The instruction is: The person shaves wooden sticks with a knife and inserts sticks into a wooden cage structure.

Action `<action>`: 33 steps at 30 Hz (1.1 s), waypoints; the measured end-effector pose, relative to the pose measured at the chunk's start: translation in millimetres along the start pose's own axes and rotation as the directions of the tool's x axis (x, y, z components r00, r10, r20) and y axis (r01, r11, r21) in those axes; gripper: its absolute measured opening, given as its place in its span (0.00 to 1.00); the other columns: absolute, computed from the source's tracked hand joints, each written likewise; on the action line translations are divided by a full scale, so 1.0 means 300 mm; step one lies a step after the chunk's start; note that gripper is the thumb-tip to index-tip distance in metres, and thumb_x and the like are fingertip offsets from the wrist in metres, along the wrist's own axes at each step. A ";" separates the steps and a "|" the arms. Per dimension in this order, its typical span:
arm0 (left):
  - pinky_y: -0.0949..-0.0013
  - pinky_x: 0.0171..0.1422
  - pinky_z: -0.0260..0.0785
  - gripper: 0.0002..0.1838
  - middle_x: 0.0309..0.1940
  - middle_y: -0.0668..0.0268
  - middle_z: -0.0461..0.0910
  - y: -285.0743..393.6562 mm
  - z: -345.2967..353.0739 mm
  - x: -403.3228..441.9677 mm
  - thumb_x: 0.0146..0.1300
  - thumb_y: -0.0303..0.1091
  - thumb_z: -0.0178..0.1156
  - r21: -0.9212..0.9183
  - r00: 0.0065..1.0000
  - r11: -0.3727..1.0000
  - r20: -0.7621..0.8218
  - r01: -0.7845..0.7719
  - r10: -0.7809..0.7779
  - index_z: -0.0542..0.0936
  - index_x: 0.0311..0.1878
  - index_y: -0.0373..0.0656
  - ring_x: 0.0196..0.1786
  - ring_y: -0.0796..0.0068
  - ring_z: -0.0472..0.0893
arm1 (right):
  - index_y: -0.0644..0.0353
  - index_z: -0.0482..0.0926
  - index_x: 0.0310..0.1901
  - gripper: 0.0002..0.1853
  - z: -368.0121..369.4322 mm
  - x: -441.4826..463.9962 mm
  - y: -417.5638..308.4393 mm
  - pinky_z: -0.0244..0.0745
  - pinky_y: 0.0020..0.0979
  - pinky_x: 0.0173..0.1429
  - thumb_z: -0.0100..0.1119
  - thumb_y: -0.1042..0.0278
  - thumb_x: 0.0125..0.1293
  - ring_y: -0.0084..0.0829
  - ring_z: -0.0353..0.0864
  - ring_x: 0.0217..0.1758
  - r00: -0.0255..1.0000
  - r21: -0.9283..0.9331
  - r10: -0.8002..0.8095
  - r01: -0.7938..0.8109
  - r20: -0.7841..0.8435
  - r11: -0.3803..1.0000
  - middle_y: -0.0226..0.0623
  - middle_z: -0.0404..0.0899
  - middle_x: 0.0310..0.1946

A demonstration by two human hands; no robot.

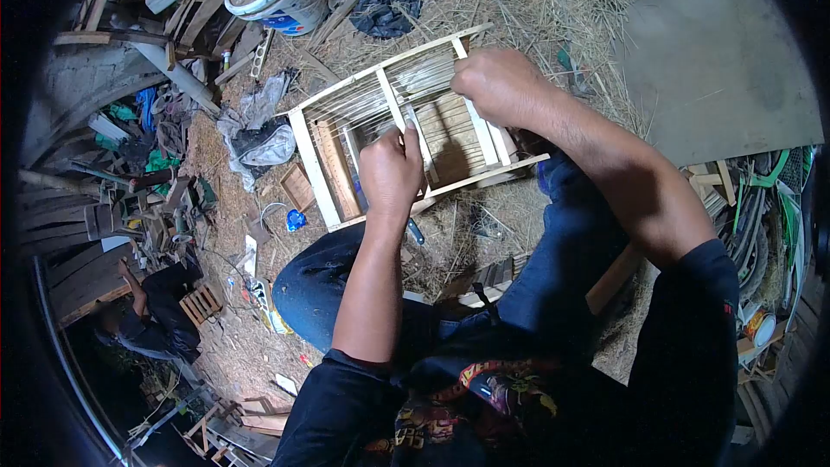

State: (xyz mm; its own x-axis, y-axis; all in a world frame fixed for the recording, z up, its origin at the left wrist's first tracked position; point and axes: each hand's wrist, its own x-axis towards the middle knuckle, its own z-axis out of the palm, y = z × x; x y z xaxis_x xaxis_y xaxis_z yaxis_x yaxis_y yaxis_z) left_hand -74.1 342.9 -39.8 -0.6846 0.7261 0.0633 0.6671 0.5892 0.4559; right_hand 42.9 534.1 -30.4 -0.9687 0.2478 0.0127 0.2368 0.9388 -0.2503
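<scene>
A slatted wooden frame [383, 78], built like a small cage with crossbars and thin rods, lies tilted in front of my knees. My left hand [391, 171] is closed round a thin wooden strip [412, 117] near the middle crossbars. On the right end of the frame, my right hand [497, 86] is closed at an upright wooden bar [475, 125]; its fingertips are hidden, so what it grips is hard to make out. Bamboo-like slats [450, 134] show inside the frame between my hands.
A white bucket [285, 4] with black plastic stands at the upper left. A grey board [722, 60] lies at the right. Another person [151, 316] sits at the far left. A screwdriver-like tool [416, 233], blue object [296, 220] and small wooden box [297, 188] lie around the frame.
</scene>
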 end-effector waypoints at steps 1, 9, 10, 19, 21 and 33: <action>0.49 0.30 0.75 0.21 0.17 0.48 0.79 0.003 -0.002 0.000 0.75 0.43 0.61 -0.002 1.000 1.000 0.005 0.010 -0.010 0.86 0.31 0.35 0.22 0.45 0.83 | 0.60 0.88 0.34 0.06 0.001 -0.001 -0.001 0.86 0.46 0.51 0.62 0.77 0.57 0.44 0.88 0.48 1.000 0.001 0.001 -0.001 0.000 1.000 0.40 0.86 0.37; 0.47 0.32 0.76 0.21 0.18 0.47 0.80 -0.007 0.008 0.001 0.74 0.44 0.61 0.033 1.000 0.999 -0.002 0.015 -0.015 0.86 0.32 0.35 0.24 0.43 0.84 | 0.64 0.88 0.32 0.06 0.009 0.001 0.007 0.88 0.46 0.48 0.63 0.79 0.55 0.48 0.91 0.44 0.998 0.021 -0.055 0.056 -0.027 0.998 0.48 0.88 0.35; 0.48 0.32 0.75 0.21 0.18 0.47 0.80 -0.006 0.008 0.002 0.74 0.43 0.61 0.029 1.000 0.999 -0.005 0.016 -0.016 0.86 0.32 0.35 0.24 0.43 0.84 | 0.64 0.88 0.32 0.06 0.007 0.000 0.006 0.88 0.46 0.48 0.63 0.79 0.55 0.48 0.91 0.44 0.998 0.021 -0.056 0.056 -0.027 0.998 0.48 0.88 0.35; 0.50 0.29 0.72 0.24 0.14 0.46 0.77 0.001 0.007 0.003 0.74 0.48 0.63 -0.011 0.999 0.999 -0.010 0.036 -0.036 0.89 0.34 0.33 0.19 0.46 0.81 | 0.63 0.89 0.33 0.06 -0.009 0.004 0.003 0.88 0.46 0.48 0.63 0.79 0.57 0.47 0.91 0.43 0.999 0.002 -0.047 0.047 0.017 0.999 0.47 0.88 0.35; 0.50 0.29 0.72 0.24 0.14 0.46 0.77 -0.013 0.016 0.003 0.74 0.48 0.62 -0.007 1.000 1.000 -0.021 0.017 -0.017 0.88 0.33 0.33 0.19 0.45 0.81 | 0.62 0.89 0.34 0.06 -0.010 0.004 0.005 0.89 0.45 0.48 0.63 0.79 0.58 0.45 0.92 0.44 0.998 -0.023 -0.056 0.056 0.006 0.998 0.46 0.89 0.35; 0.49 0.31 0.75 0.20 0.19 0.48 0.81 0.007 0.002 -0.001 0.73 0.44 0.62 0.033 1.000 0.999 0.001 0.020 -0.020 0.86 0.31 0.36 0.24 0.44 0.84 | 0.64 0.88 0.32 0.05 0.023 0.022 0.016 0.90 0.43 0.45 0.64 0.80 0.58 0.43 0.92 0.44 0.996 -0.041 -0.028 0.025 -0.086 0.999 0.45 0.89 0.34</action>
State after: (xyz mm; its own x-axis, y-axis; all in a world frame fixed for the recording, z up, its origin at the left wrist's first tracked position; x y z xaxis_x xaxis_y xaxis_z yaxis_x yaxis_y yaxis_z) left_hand -72.3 344.2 -39.3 -0.6978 0.7143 0.0533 0.6623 0.6150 0.4279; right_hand 37.3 538.7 -38.1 -0.9651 0.2408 0.1030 0.2155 0.9537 -0.2098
